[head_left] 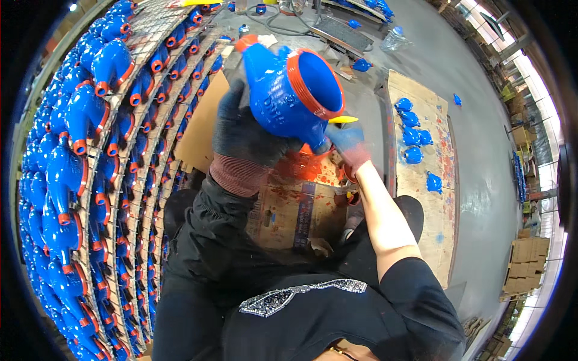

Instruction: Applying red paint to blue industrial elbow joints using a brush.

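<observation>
Holding high over the lap, and holding a bulky one: a blue casing (271, 105), rounded, glossy, wide orange rim (296, 81) turned to the right. Watch for a slip! Probably likeliest off that slick, curved belly, supported mainly by one glove and liable to roll if pressed too hard from the side. Watch for smears too: could easily streak orange over blue, or scuff a wet-looking coat, by letting a gloved finger stray or wobbling the yellow handle (343, 120). Possibly worse, could swing wide to the left and knock the rack (158, 24), loaded with blue castings (67, 174) right out to its right edge. Over to positions: sitting in the left hand (247, 132), firmly grasped, touching palm and fingers from below, with thumb up along the left flank. Also lying just left of and above the right hand (349, 144), lower spout (318, 137) close by that glove; cannot tell whether touching. As for grip on that side: apparently closed around the yellow handle, working end hidden. Hovering well left of the left edge of the cardboard sheet (418, 210), apart from the small blue pieces (412, 137) bunched toward its far end.
</observation>
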The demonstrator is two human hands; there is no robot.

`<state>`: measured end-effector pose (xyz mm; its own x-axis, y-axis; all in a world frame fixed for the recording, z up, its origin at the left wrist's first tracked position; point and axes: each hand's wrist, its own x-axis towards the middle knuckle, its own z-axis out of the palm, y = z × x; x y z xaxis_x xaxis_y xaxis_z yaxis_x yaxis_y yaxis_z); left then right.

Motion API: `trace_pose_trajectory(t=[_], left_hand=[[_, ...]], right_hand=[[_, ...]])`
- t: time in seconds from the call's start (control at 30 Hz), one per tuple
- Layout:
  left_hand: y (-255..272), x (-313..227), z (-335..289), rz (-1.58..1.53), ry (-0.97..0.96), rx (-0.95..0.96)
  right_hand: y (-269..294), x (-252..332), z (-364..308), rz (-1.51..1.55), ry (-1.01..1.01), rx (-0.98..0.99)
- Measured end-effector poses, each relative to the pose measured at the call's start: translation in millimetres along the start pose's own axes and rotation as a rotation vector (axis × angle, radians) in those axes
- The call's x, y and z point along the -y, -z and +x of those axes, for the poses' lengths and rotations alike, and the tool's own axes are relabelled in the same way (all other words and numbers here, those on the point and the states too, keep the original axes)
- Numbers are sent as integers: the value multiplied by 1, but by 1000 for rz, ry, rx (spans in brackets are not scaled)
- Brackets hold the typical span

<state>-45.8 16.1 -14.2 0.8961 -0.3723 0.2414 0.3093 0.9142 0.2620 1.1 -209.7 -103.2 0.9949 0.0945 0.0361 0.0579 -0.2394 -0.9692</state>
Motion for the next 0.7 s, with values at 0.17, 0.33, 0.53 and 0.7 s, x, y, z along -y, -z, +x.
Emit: trace_pose_trajectory(t=[0.17, 0.33, 0.53, 0.7], left_hand=[[-10, -11, 1, 1327, -505, 7], [-1, -5, 1, 64, 112, -72], [11, 8, 3, 484, 30, -290], [17, 22, 7, 948, -21, -372]], right_hand=[[-9, -24, 6, -471, 143, 276], [2, -20, 2, -671, 33, 412], [28, 23, -11, -144, -88, 252], [56, 72, -24, -28, 106, -93]])
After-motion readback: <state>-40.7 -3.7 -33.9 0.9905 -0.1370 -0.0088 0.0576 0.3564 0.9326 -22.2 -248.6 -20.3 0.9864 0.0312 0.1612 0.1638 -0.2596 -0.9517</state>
